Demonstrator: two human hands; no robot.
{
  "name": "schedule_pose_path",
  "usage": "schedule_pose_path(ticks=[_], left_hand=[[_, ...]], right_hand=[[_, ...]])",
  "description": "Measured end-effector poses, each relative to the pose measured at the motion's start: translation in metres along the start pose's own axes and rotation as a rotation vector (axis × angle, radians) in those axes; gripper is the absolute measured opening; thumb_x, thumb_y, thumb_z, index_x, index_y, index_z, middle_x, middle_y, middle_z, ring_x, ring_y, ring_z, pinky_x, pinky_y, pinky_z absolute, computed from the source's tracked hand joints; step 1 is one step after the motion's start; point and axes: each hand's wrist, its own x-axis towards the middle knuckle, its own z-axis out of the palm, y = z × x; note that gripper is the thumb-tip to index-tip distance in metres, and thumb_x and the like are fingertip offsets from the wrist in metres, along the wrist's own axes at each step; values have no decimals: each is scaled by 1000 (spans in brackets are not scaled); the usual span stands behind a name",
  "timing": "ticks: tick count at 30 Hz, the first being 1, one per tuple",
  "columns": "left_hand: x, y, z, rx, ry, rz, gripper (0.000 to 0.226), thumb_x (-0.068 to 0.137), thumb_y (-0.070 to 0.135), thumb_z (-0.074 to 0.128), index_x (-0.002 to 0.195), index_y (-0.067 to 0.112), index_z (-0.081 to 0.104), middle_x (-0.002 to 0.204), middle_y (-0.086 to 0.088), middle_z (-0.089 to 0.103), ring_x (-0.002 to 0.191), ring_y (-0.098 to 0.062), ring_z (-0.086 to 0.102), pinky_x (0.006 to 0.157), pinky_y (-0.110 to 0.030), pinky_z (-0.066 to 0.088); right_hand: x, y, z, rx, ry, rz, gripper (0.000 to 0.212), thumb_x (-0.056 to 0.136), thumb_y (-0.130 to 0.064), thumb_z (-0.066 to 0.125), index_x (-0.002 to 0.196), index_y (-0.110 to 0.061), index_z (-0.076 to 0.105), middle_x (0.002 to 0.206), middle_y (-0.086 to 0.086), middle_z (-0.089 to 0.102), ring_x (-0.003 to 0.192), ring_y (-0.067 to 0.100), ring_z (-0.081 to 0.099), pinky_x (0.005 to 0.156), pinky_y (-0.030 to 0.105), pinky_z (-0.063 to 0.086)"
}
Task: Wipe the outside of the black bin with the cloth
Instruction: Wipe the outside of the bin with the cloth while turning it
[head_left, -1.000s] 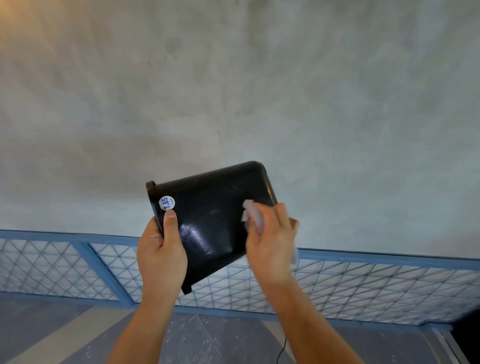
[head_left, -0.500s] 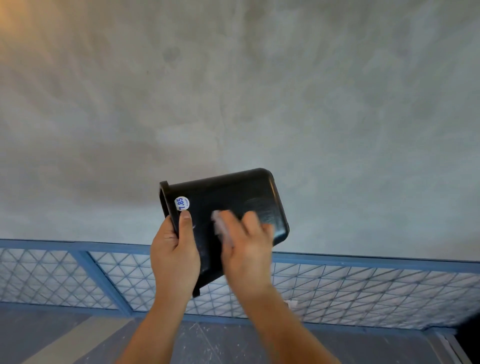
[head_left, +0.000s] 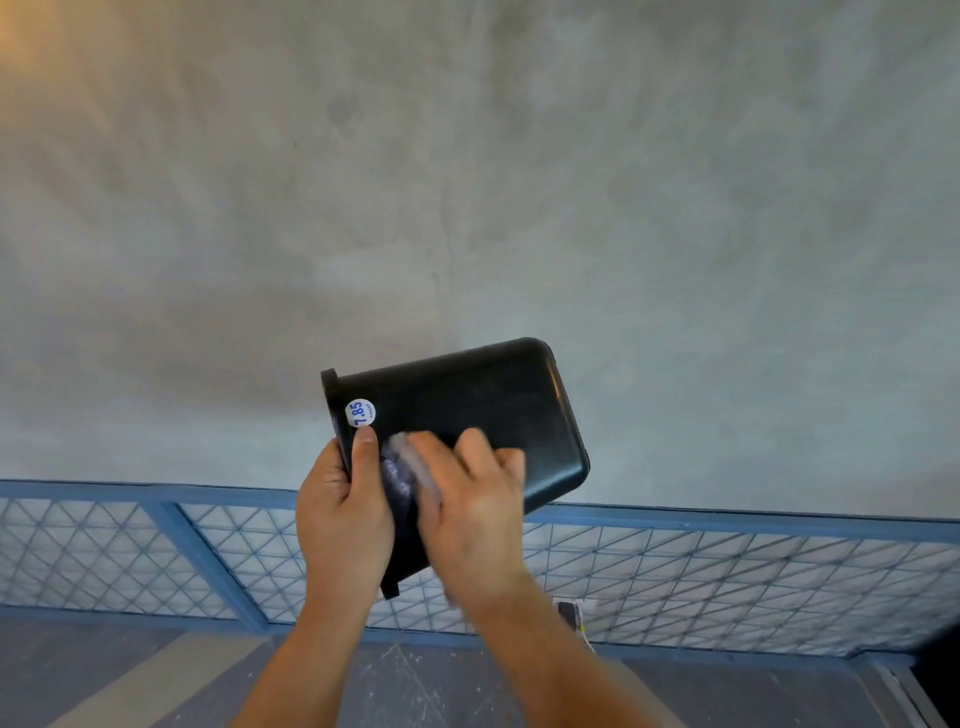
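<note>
Black bin (head_left: 467, 405) gets its wipe-down, held up at lower centre of frame.
Left hand (head_left: 343, 514) grips the rim below a round sticker (head_left: 360, 413); right hand (head_left: 467, 514), blurred, holds the cloth (head_left: 400, 467) against the facing side. Wiping appears under way, hidden sides likely left to do.
</note>
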Motion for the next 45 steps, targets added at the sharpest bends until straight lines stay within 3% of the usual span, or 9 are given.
schedule_pose_path(ticks=[6, 13, 20, 23, 27, 32, 35, 41, 45], left_hand=[[-2, 2, -12, -6, -2, 12, 38, 106, 47, 44, 89, 21, 66, 77, 0, 66, 72, -11, 61, 61, -27, 43], [5, -7, -15, -40, 23, 3, 46, 105, 54, 43, 87, 20, 68, 73, 0, 68, 71, -16, 64, 62, -32, 45], [20, -12, -31, -137, -59, -13, 56, 88, 77, 43, 93, 29, 71, 86, -1, 73, 89, -28, 69, 79, -50, 58], [22, -7, -32, -105, -135, 55, 63, 75, 86, 53, 88, 26, 68, 83, 10, 73, 91, -22, 69, 73, -37, 59], [32, -1, -31, -23, -234, 138, 98, 45, 109, 30, 90, 29, 63, 82, 34, 70, 76, 12, 65, 61, -8, 51], [36, -5, -15, -84, -408, 57, 61, 99, 67, 31, 120, 21, 66, 106, 11, 77, 100, -11, 73, 92, -37, 59], [31, 0, -12, -54, -568, 62, 90, 77, 93, 25, 135, 32, 56, 124, 5, 71, 120, -13, 65, 106, -40, 48], [33, 12, -4, -131, -539, -230, 37, 83, 79, 49, 107, 54, 62, 112, 13, 71, 113, -19, 67, 92, -37, 53], [49, 26, -6, -203, -612, -529, 83, 80, 86, 52, 105, 12, 79, 105, -16, 79, 97, -34, 76, 97, -49, 57]], right_hand=[[25, 69, -10, -65, 92, 332, 32, 98, -24, 48, 118, -31, 72, 85, -3, 57, 69, 20, 53, 74, 40, 41], [-6, -10, 1, 76, -47, -71, 27, 95, -21, 57, 116, -33, 69, 96, -11, 59, 80, 9, 50, 75, 36, 42], [15, 78, -38, 425, 103, 719, 14, 106, -25, 52, 113, -33, 60, 112, -3, 55, 101, 10, 60, 93, 35, 53], [8, 87, -36, 596, -20, 899, 16, 109, -29, 45, 111, -36, 60, 111, -3, 64, 107, 13, 62, 95, 33, 51], [0, 89, -39, 846, -10, 1004, 21, 110, -28, 46, 106, -31, 66, 101, -4, 73, 100, 11, 67, 87, 27, 53], [-15, 92, -34, 1024, 120, 1075, 22, 110, -25, 45, 105, -21, 66, 92, -3, 71, 89, 11, 65, 81, 26, 53], [-21, 94, -30, 1018, 122, 1103, 23, 110, -26, 45, 106, -24, 67, 106, 4, 73, 107, 21, 68, 99, 38, 52], [-34, 94, -26, 956, 101, 1211, 22, 109, -28, 49, 99, -29, 69, 104, 3, 74, 107, 24, 69, 108, 54, 49], [-39, 91, -28, 956, 80, 1216, 22, 109, -28, 49, 99, -31, 69, 103, 2, 74, 108, 25, 69, 107, 52, 50]])
